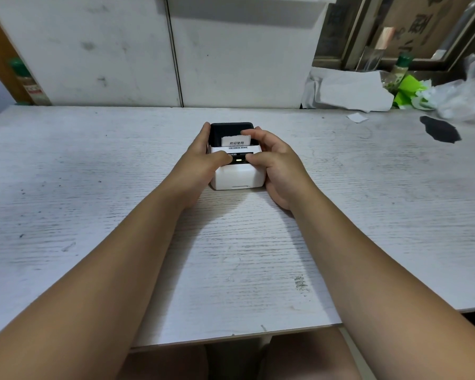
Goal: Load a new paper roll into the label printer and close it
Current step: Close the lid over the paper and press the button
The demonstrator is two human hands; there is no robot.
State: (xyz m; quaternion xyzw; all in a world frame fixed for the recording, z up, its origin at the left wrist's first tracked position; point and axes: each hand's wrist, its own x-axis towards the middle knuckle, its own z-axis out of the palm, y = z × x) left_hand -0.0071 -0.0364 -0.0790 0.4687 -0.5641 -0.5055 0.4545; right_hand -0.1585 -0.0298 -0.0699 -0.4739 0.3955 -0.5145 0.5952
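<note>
A small white label printer (235,175) with a black lid (229,130) stands in the middle of the table. A green light (239,160) glows on its front strip. A strip of printed label paper (235,141) sticks up from its slot. My left hand (200,163) grips the printer's left side, its thumb resting on the front strip. My right hand (279,163) holds the right side, with the forefinger on the top of the paper and the thumb by the light. The paper roll itself is hidden inside.
The whitewashed wooden table (93,187) has a white panel wall (148,50) behind it. At the back right lie crumpled white paper (348,90), green wrapping (407,90), a clear plastic bag (466,97), a bottle (399,69) and a dark patch (440,128).
</note>
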